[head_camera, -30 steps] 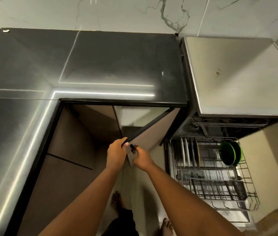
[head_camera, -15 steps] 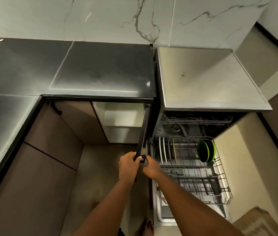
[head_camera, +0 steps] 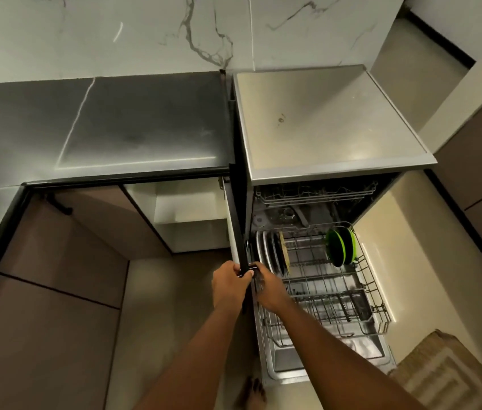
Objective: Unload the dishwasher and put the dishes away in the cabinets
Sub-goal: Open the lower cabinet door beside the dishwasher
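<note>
1. While both hands are pinched on the free edge of the dark-edged cabinet door (head_camera: 238,232), nothing from the rack is being carried yet: the left hand (head_camera: 228,284) has its fingers curled round the door's edge from the cabinet side, and the right hand (head_camera: 266,287) grips the small dark handle on the dishwasher side.
2. The door stands swung wide, edge-on to the camera, its long edge running straight away from the person, right between the open white cabinet shelves (head_camera: 192,214) and the pulled-out grey wire lower rack (head_camera: 364,276).
3. So the dishes all lie to the right of the grip. The row of white and dark plates (head_camera: 269,250) stands on edge just beside the right hand, near the rack's left rear corner.
4. The bright green bowls (head_camera: 341,245) stand on edge further right, toward the back.
5. My guess: the right hand is way nearer and should let go first to grab plates, then pass them left round the door into the cabinet.
</note>
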